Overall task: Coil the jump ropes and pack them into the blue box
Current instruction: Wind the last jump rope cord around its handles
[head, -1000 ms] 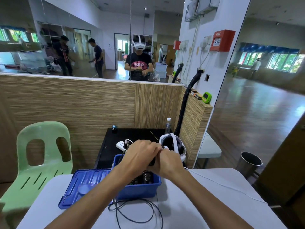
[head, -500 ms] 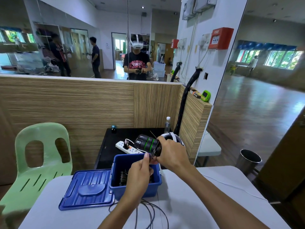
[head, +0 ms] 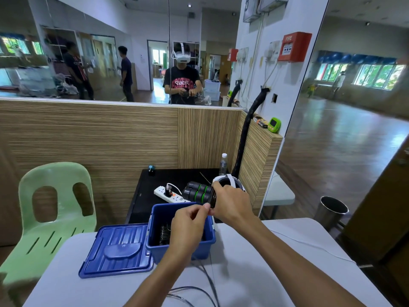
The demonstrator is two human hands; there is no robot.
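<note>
Jump ropes dominate my remote view: a green plastic chair [head: 51, 209] stands at far left, and beside it the blue lid [head: 117, 251] lies flat on the white table [head: 265, 273], its edge against the blue box [head: 164, 247], which sits open with dark coiled rope [head: 164, 234] already inside. My left hand [head: 188, 227] hovers over the box, thumb and forefinger pinched on the thin cord [head: 209, 282], though I cannot see the strand itself at the fingertips. Above the box's far rim my right hand [head: 230, 204] grips the jump rope handles [head: 197, 192], black with green bands, bundled side by side and pointing left, with turns of cord wound round them just at my fingers. Loose cord trails from under my left forearm down onto the table, looping toward the near edge. Behind the box, a white power strip [head: 169, 194] rests on a black desk [head: 143, 196], a white headset [head: 230, 181] sits behind my right hand, and a clear bottle [head: 223, 163] stands near the wood-grain partition [head: 110, 138]. At far right, a metal bin [head: 330, 211] stands on the floor
</note>
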